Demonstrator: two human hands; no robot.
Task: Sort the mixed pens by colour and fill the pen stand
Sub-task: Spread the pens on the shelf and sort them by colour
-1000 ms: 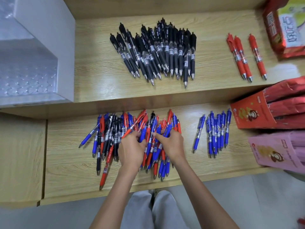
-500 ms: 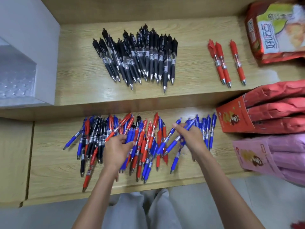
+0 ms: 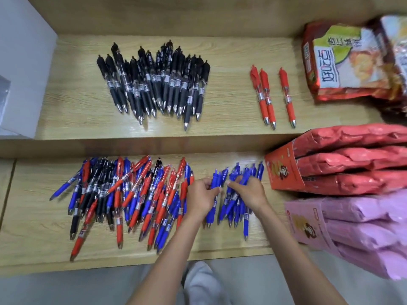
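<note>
- The left hand (image 3: 201,201) lies at the left edge of the blue pens (image 3: 239,205), with its fingers curled round a few of them.
- The right hand (image 3: 251,194) rests on top of the same group, just beside the left hand. Its fingertips are bent in and pinch pens near their upper ends. Blur hides how many it holds.
- The blue pens lie on the lower wooden shelf (image 3: 33,238), to the right of the mixed pile (image 3: 132,194), tips mostly towards the person.
- The mixed pile holds red, blue and black pens that cross one another. It spreads over the left and middle of that shelf.
- On the upper shelf (image 3: 77,106) the black pens (image 3: 158,84) lie fanned together, with three red pens (image 3: 271,95) well apart to their right.
- A snack bag (image 3: 343,58) lies at the upper right, with red packets (image 3: 352,159) and pink packets (image 3: 363,227) stacked below it.
- A white box (image 3: 22,73) stands at the left.
</note>
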